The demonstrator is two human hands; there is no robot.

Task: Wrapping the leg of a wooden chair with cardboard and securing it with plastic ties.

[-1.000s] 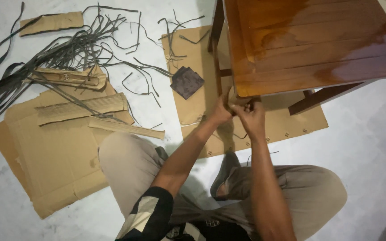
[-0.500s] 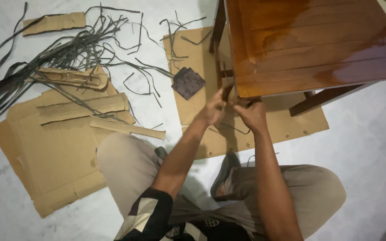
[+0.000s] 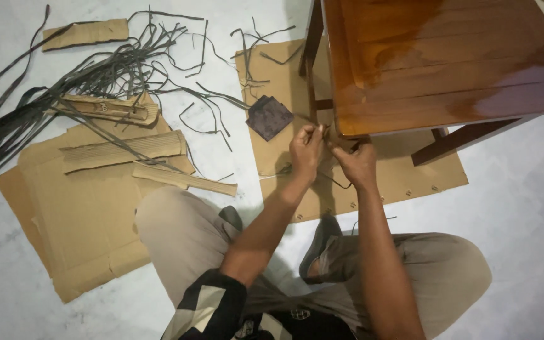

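Dark, thin strips lie scattered left of the wooden chair. At its front corner the left hand pinches a strip end; the right hand is closed beside it. It looks light, limp and best held near its end.

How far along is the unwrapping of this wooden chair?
Done: cardboard sheets and cut dark straps lie spread on the floor. In hand: the left hand and right hand work a thin strap at the wooden chair seat's front corner. Left: that strap; other bindings cannot be seen.
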